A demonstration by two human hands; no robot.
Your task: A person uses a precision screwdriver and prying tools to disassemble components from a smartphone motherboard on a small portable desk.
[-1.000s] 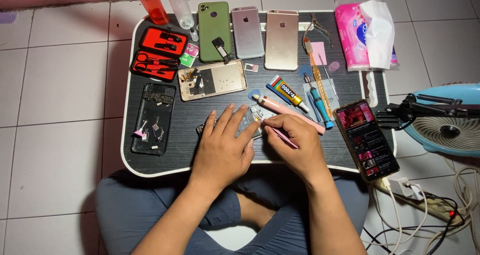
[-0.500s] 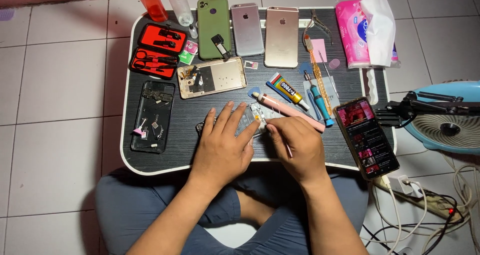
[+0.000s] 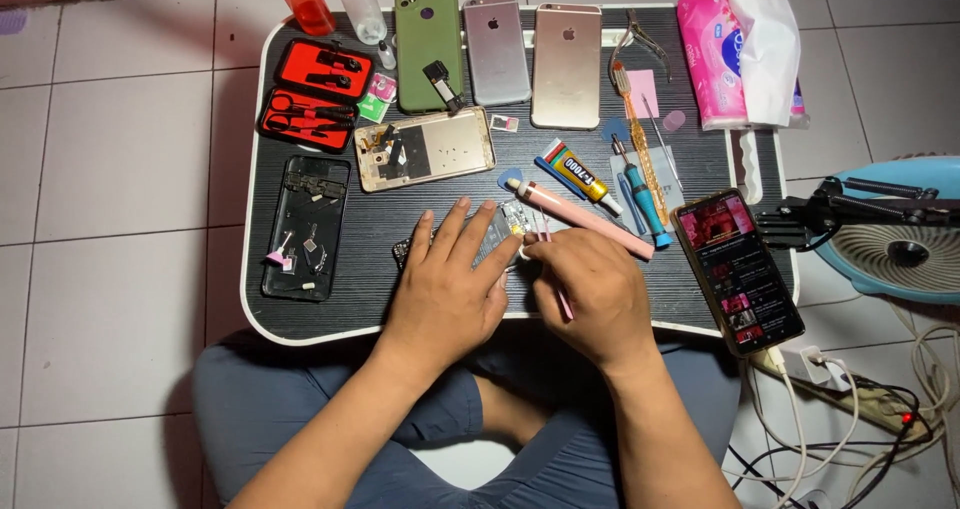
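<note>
Left hand (image 3: 445,294) flat, fingers spread on clear phone part (image 3: 497,237), right hand (image 3: 590,291) beside it, grip pinched on pink tool (image 3: 556,291), black counter (image 3: 380,229).

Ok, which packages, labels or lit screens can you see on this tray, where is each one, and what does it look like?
Tissue pack: far right corner of the tray, pink soft packet, white tissue sticking out.
Glue tube: middle of the tray, beyond the right hand, small, with a yellow and black label.
Lit phone: right edge, tilted, dark screen with reddish picture tiles.
Green card: beside the red tool case, small, green and pink.
</note>
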